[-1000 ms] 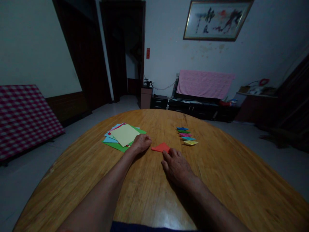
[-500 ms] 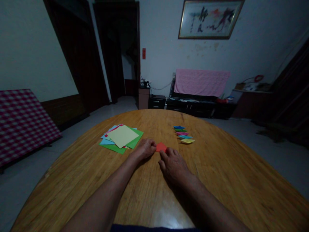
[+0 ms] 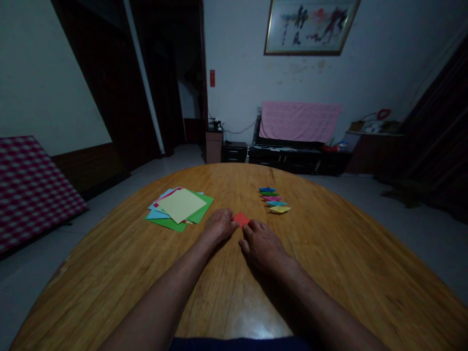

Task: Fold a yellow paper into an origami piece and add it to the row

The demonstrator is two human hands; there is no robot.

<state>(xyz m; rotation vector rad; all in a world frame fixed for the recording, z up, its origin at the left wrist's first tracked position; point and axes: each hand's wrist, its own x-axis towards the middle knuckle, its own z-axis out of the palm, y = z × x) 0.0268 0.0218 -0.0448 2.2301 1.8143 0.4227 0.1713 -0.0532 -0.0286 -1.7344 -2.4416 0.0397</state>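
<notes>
Left hand [image 3: 219, 225], bare, fingers curled, and right hand [image 3: 261, 245], fingers slightly spread, rested on the worktop [image 3: 329, 263], closer together than a second earlier. Between them lay a red paper piece [image 3: 241, 219], showing smaller than before, fingertips at its edges; any pinch could not be told. Further left: stacked coloured paper sheets [image 3: 179, 207]. Further right: a row of small folded papers [image 3: 273, 199].

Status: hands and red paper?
Left hand, right hand resting on wooden table. Fingertips either side of red paper piece. Coloured paper stack beyond left hand; small paper pieces beyond right hand.
</notes>
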